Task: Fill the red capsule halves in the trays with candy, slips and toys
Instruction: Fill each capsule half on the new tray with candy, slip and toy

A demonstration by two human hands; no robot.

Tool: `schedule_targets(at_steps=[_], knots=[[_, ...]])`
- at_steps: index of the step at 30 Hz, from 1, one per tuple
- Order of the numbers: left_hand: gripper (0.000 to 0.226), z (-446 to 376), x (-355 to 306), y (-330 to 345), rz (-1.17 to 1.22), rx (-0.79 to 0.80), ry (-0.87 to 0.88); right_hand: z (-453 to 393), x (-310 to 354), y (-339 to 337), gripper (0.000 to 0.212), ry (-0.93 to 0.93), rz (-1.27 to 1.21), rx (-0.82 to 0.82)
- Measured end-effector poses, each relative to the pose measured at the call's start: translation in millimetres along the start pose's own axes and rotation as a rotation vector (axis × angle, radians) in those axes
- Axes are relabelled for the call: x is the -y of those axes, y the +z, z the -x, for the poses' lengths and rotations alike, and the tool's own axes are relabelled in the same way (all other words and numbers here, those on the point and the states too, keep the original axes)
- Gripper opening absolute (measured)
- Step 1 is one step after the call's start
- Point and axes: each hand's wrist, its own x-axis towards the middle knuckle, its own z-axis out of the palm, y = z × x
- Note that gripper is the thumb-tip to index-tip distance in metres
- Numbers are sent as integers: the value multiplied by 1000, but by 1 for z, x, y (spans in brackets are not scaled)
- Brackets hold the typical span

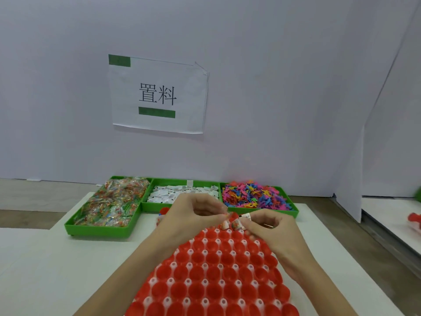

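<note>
A white tray [189, 267] packed with several open red capsule halves [216, 272] lies on the table in front of me. My left hand [193, 210] and my right hand [271, 233] meet over the tray's far rows. Both pinch small candy packets [235, 224] at the fingertips, just above the far capsule halves. Behind them stand three green bins: candy packets [114, 201] on the left, white paper slips [175, 193] in the middle, colourful plastic toys [255, 195] on the right.
The white table mat [57, 265] extends left and right of the tray. A paper sign [159, 94] hangs on the white wall behind the bins. Red items [414, 221] lie on a neighbouring surface at the far right.
</note>
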Motion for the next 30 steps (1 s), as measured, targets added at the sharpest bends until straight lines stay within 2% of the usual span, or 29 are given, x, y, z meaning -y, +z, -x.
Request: schedule_targets(at_steps=[3,7,12,17,21,26,30], knots=[[9,2,-1,13,15,37,10,5,8,1,14,3,-58,54],[9,3,4,19,77,-10,3,9,13,-3,12,8,-85,117],[17,6,8,21,29,-34,-17,9,12,-3,10,12,-179,99],[28,9,7,25,-99,-67,95,11,13,-1,15,-144,68,60],[19,11,4,25,-229,-110,191,15,18,2,22,-265,175,96],[21,11,4,24,-199,-128,247,19,20,5,22,-327,307,61],[18,12,4,21,-200,-110,263,21,18,9,18,-335,305,32]])
